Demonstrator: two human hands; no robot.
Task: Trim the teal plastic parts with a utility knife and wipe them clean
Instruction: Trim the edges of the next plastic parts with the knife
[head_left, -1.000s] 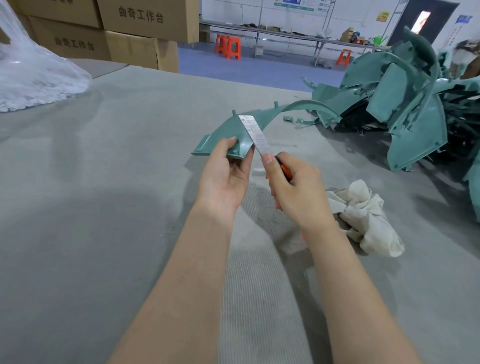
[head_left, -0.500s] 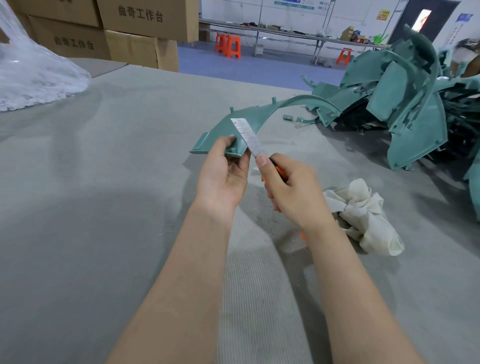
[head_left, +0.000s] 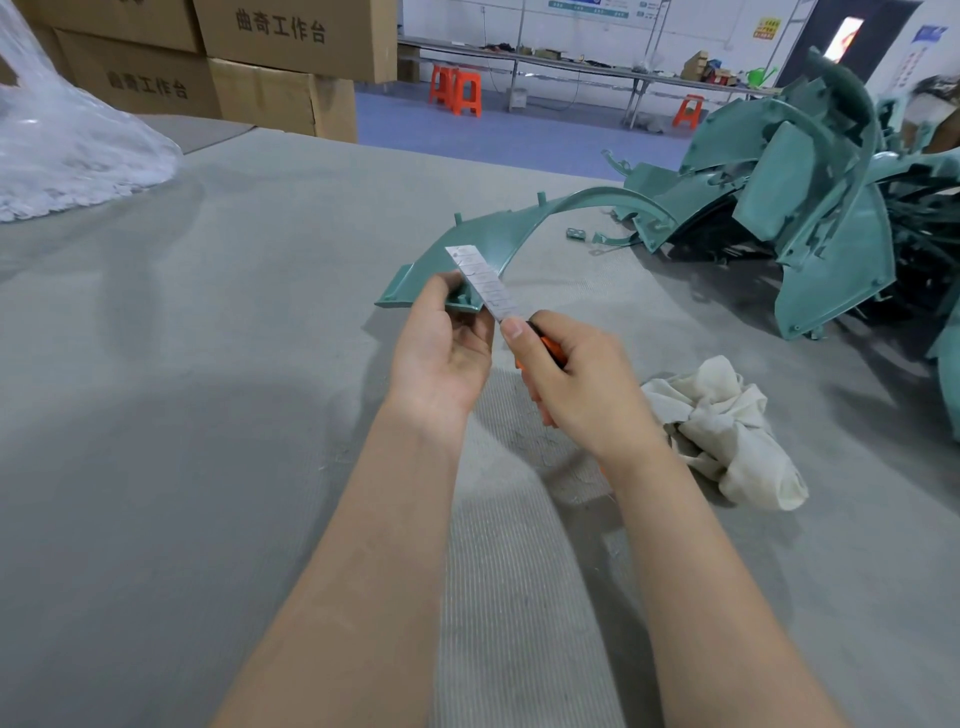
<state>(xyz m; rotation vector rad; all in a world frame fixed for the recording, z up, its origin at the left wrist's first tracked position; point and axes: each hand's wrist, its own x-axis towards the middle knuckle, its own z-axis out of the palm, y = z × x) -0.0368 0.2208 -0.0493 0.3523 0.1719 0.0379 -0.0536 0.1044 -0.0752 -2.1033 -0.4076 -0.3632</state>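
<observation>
Now two hands (head_left: 441, 358) (head_left: 582, 384) grip one knife (head_left: 483, 286), one teal part (head_left: 519, 228).

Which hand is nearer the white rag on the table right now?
Right. The right hand, gripping the utility knife, sits just beside the rag; the left hand holds the teal part farther away.

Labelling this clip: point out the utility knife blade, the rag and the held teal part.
utility knife blade (head_left: 480, 285), head view, middle of the segmented strip.
rag (head_left: 727, 426), head view, centre of the crumpled cloth.
held teal part (head_left: 498, 236), head view, bare curved band.
</observation>
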